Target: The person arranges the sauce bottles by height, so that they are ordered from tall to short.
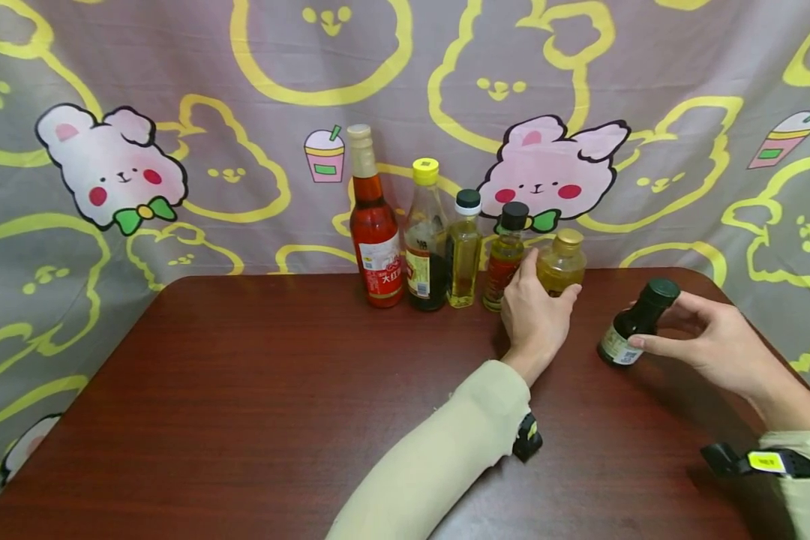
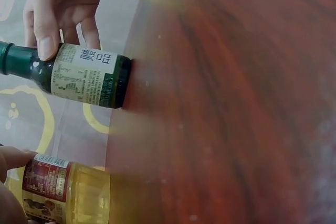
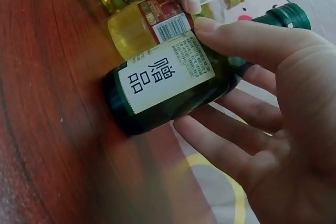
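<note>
My left hand (image 1: pixel 536 315) grips a squat, clear bottle of yellow oil (image 1: pixel 562 264) with a gold cap, at the right end of a row of bottles. In the left wrist view its red label faces out beside my fingertips. To the right, my right hand (image 1: pixel 729 349) holds a small dark green bottle (image 3: pixel 163 80) with a cream label, thumb on one side and fingers on the other. This bottle leans a little; whether its base touches the table, I cannot tell. In the head view the two held bottles stand apart.
Left of the oil bottle stand a black-capped oil bottle (image 1: pixel 506 259), a taller oil bottle (image 1: pixel 464 255), a yellow-capped dark sauce bottle (image 1: pixel 427 240) and a tall red bottle (image 1: pixel 376 225). The brown table (image 1: pixel 256 405) ends at a patterned curtain (image 1: pixel 243 165).
</note>
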Demonstrator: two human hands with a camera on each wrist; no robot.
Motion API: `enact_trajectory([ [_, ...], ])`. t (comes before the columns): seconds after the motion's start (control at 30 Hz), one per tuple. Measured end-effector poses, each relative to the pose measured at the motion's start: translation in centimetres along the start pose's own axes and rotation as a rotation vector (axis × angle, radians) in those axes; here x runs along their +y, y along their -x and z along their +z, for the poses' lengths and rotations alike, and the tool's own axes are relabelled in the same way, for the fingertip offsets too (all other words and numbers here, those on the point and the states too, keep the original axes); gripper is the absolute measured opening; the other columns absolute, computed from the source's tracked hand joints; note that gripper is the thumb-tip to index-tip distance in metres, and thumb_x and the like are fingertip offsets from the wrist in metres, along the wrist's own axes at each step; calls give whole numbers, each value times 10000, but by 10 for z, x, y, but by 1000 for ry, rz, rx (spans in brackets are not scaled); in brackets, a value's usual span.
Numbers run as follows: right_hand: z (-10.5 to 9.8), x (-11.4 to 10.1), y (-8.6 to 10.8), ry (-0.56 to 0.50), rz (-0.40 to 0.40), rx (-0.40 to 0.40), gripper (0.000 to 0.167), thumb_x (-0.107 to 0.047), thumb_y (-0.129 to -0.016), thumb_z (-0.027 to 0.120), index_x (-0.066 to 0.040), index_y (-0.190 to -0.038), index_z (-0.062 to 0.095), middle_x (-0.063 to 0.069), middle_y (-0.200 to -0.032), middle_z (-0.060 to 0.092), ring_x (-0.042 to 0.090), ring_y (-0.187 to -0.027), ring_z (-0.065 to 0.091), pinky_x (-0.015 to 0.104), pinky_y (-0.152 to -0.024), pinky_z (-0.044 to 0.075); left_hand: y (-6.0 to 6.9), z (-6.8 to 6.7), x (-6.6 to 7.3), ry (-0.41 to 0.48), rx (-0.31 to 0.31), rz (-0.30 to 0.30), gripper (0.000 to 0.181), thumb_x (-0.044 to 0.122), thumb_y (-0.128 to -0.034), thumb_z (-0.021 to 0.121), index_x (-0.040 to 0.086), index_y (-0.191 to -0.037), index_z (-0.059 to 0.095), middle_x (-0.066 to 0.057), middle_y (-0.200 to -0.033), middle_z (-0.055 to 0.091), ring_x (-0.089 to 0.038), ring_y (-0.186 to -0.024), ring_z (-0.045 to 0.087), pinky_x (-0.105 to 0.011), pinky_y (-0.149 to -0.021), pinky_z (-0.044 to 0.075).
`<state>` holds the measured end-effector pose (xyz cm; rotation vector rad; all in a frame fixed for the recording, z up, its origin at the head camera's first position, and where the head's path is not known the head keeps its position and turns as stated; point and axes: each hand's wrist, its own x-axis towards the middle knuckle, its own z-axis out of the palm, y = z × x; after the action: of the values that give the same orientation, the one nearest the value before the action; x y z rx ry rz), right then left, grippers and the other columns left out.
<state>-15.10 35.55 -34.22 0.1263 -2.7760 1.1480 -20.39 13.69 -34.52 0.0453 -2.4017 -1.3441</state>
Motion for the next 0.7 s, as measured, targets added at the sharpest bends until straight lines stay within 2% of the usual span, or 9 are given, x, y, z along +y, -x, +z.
enact_trajectory([
  [0.1, 1, 1, -1, 14, -48, 39, 502, -238, -832, 931, -95, -1252, 698, -315, -958, 718, -147, -867, 651, 120, -683, 505, 0, -1, 0, -11, -11, -9, 725, 413, -853, 896, 231, -1490, 601, 25, -1362, 744, -202, -1178, 745, -333, -1009, 591],
  [0.17, 1, 1, -1, 35, -44, 65, 483, -257, -826, 936, -93, -1220, 709, -335, -927, 696, -169, -852, 636, 107, -683, 481, -1, -2, 0, -21, -17, -14, 724, 414, -851, 897, 238, -1488, 602, 24, -1362, 744, -203, -1182, 744, -336, -1004, 592],
  [0.53, 1, -17, -13, 82, 65, 181, 546, -414, -849, 902, -75, -1241, 729, -429, -815, 602, -238, -811, 553, 139, -676, 442, 0, -4, 1, -5, -38, -32, 718, 390, -866, 889, 242, -1502, 589, 33, -1369, 741, -202, -1186, 743, -339, -998, 595],
  [0.7, 3, -26, -25, 95, 81, 219, 557, -451, -855, 886, -69, -1231, 737, -464, -764, 555, -259, -793, 530, 85, -675, 439, 0, -4, 2, 3, -50, -39, 707, 391, -877, 878, 249, -1505, 586, 41, -1377, 737, -201, -1184, 743, -341, -1005, 596],
])
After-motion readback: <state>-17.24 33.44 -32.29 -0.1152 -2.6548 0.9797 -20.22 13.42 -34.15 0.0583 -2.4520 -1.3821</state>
